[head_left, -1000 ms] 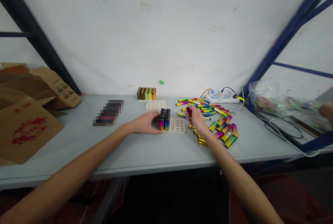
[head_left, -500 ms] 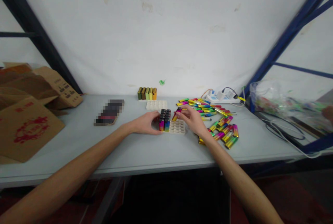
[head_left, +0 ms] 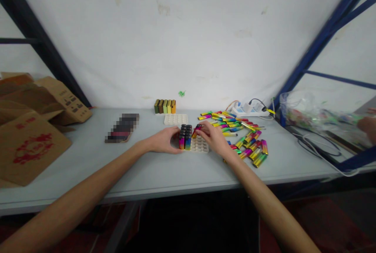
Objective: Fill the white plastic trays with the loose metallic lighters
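A white tray [head_left: 202, 146] with rows of holes lies before me. Two rows of shiny multicoloured lighters [head_left: 188, 143] with black tops stand upright in its left part. My left hand [head_left: 163, 140] is curved round the tray's left end, thumb at the front and fingers behind, partly hidden by the lighters. In a pinch, my right hand [head_left: 214, 137] holds one lighter [head_left: 196, 131], pink and yellow, tilted over the holes just right of the filled rows. Many loose lighters [head_left: 252, 138] lie in a heap to the right of that hand.
Behind stand a second white tray [head_left: 175, 119] and a block of upright lighters [head_left: 165, 106]. A blurred-out dark object [head_left: 122, 128] and cardboard boxes [head_left: 38, 147] are left. A power strip [head_left: 249, 109], cables and plastic bags [head_left: 302, 108] are right, with another person's hand [head_left: 367, 127] at the edge.
My right hand has moved left and slightly down, bringing the lighter closer to the standing rows. My left hand stays at the tray. The other person's hand shows more at the right edge.
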Available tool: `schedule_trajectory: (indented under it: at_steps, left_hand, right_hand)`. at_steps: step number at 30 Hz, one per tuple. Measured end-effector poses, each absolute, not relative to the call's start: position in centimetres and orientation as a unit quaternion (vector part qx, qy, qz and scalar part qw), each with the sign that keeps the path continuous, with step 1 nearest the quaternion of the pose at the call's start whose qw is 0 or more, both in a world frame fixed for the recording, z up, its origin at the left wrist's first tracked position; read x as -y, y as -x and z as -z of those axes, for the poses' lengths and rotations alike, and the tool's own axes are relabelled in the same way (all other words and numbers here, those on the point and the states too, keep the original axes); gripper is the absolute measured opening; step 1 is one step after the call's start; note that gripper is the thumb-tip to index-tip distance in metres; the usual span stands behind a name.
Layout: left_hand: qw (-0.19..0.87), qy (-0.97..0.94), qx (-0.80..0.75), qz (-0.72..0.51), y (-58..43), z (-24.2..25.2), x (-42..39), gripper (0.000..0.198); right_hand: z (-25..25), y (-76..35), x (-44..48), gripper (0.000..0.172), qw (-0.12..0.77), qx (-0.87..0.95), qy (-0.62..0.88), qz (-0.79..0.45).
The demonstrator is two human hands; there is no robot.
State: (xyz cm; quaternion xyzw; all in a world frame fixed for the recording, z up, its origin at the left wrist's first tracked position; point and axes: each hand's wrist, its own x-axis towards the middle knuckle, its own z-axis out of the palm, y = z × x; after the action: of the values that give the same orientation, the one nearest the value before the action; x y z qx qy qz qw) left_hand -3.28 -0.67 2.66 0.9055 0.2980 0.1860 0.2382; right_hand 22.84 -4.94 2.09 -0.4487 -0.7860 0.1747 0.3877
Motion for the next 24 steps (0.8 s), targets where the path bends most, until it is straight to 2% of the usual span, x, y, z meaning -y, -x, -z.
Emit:
schedule_trajectory:
  at_steps: [11,15,21,24]
  left_hand:
    - [0.23,-0.905,-0.3,-0.194,3.5,-2.1,0.3,0.058]
    - [0.233,-0.902,-0.298,-0.208,3.5,-2.2,0.3,0.06]
    - [0.213,-0.908,-0.306,-0.19,3.4,-2.4,0.4,0.062]
    - [0.203,-0.912,-0.304,-0.188,3.4,-2.4,0.4,0.061]
  right_hand:
    - [-2.0,-22.7,4.5,0.015,0.367,0.807,0.442,-0.14]
    - [-2.2,-22.5,4.5,0.012,0.318,0.818,0.467,-0.108]
    - [-2.0,-22.5,4.7,0.015,0.241,0.839,0.479,-0.094]
    - [-2.3,-23.6,4.4,0.018,0.254,0.843,0.461,-0.113]
